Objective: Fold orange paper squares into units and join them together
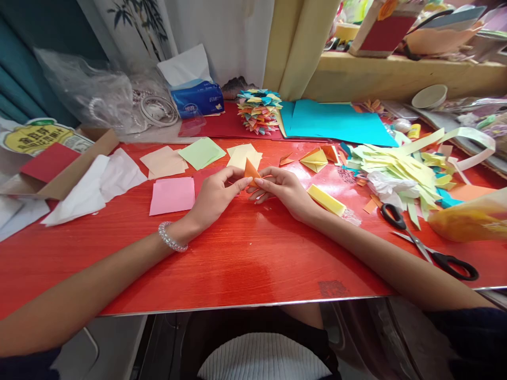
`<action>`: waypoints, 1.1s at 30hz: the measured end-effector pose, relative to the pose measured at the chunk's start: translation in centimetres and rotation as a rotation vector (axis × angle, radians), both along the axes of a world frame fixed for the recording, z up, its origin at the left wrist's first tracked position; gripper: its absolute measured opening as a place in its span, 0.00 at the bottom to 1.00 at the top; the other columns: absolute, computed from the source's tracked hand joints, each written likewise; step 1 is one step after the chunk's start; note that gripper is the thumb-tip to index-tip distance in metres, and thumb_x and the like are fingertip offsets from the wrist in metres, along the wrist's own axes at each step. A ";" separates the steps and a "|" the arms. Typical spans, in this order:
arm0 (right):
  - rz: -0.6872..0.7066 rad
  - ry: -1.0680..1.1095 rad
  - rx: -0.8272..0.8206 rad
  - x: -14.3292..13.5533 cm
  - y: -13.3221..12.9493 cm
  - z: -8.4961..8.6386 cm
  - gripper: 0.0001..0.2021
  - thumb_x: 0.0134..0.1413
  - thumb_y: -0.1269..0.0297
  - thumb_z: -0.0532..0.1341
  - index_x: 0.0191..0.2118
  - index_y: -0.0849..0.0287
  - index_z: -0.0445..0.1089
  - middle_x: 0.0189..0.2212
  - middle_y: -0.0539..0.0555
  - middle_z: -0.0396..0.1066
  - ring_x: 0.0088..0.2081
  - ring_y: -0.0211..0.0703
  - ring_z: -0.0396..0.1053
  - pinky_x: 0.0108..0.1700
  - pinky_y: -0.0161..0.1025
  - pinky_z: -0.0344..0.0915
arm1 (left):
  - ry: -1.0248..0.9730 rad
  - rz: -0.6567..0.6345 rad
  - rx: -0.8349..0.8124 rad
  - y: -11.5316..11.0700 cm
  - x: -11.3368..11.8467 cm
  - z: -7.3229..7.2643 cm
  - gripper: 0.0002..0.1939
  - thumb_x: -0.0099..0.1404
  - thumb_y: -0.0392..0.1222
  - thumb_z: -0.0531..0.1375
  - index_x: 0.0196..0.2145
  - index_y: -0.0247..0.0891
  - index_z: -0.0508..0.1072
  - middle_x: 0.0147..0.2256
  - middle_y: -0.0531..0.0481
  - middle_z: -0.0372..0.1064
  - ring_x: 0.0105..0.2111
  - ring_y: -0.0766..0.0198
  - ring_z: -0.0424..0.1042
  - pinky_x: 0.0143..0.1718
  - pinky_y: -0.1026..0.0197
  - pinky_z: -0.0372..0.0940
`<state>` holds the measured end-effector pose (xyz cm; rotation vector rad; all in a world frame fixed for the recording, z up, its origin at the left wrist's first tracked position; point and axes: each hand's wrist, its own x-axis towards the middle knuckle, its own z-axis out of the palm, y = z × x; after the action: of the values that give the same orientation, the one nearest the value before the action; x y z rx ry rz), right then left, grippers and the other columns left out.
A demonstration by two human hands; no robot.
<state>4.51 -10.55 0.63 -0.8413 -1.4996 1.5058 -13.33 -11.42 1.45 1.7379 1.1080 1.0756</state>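
Observation:
A small orange piece of folded paper (251, 170), its tip pointing up, is pinched between both my hands above the red table (222, 264). My left hand (219, 191) grips its left side with thumb and fingers. From the right, my right hand (282, 189) pinches the same paper, thumb in front. Behind and around the hands lie stacks of paper squares: pink (172, 196), peach (163, 161), green (202, 153) and pale yellow (244, 155). A yellow folded paper piece (314, 160) rests beyond my right hand, and a yellow paper strip (326, 200) lies beside my right wrist.
Black-handled scissors (415, 240) lie partly open beside my right forearm. Pale green paper scraps (400, 171) pile up at the right. At the back stand a colourful folded-paper stack (259, 112), blue sheets (336, 121) and a tissue pack (197, 99). A cardboard box (75, 169) sits left.

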 end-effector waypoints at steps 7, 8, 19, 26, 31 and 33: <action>-0.013 -0.178 0.144 -0.3 -0.6 0.5 0.13 0.55 0.55 0.61 0.31 0.61 0.69 0.29 0.52 0.72 0.29 0.34 0.70 0.33 0.33 0.68 | 0.205 0.028 0.249 -0.6 0.0 0.2 0.13 0.68 0.38 0.50 0.44 0.39 0.73 0.38 0.49 0.68 0.38 0.64 0.67 0.42 0.62 0.61; -0.022 -0.177 0.149 -0.3 -0.7 0.6 0.13 0.55 0.55 0.60 0.32 0.61 0.69 0.29 0.51 0.72 0.27 0.33 0.69 0.32 0.32 0.68 | 0.220 0.013 0.271 -0.7 0.1 0.3 0.14 0.68 0.37 0.50 0.45 0.39 0.73 0.38 0.48 0.68 0.39 0.64 0.67 0.42 0.62 0.61; -0.151 0.052 -0.060 -0.9 -1.1 0.3 0.09 0.51 0.60 0.64 0.33 0.60 0.66 0.28 0.51 0.74 0.29 0.36 0.74 0.36 0.35 0.73 | 0.293 0.025 0.218 -0.7 0.3 0.1 0.19 0.66 0.43 0.54 0.55 0.41 0.65 0.47 0.47 0.67 0.44 0.62 0.66 0.48 0.61 0.60; -0.103 -0.014 0.002 -0.9 -1.1 0.0 0.13 0.52 0.57 0.63 0.39 0.60 0.66 0.28 0.51 0.74 0.28 0.38 0.75 0.34 0.37 0.73 | 0.292 -0.040 0.247 -0.4 0.3 -0.4 0.21 0.69 0.39 0.48 0.59 0.39 0.62 0.41 0.48 0.65 0.42 0.64 0.65 0.47 0.63 0.60; -0.103 -0.023 0.021 -0.8 -1.1 -0.2 0.13 0.53 0.56 0.62 0.37 0.59 0.63 0.27 0.50 0.72 0.27 0.37 0.74 0.32 0.36 0.73 | 0.298 -0.089 0.184 -0.4 0.3 -0.3 0.22 0.70 0.42 0.47 0.60 0.42 0.60 0.42 0.48 0.63 0.44 0.65 0.64 0.49 0.62 0.59; -0.107 -0.015 0.025 -0.8 -1.1 -0.1 0.14 0.53 0.56 0.63 0.38 0.57 0.60 0.25 0.47 0.72 0.27 0.38 0.74 0.32 0.35 0.73 | 0.291 -0.098 0.154 -0.4 0.3 -0.2 0.22 0.70 0.42 0.47 0.61 0.41 0.59 0.43 0.48 0.63 0.45 0.64 0.64 0.50 0.63 0.58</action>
<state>3.74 -11.69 0.51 -0.9053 -1.4577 1.4026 -13.08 -11.81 1.21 2.0988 1.1235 0.8863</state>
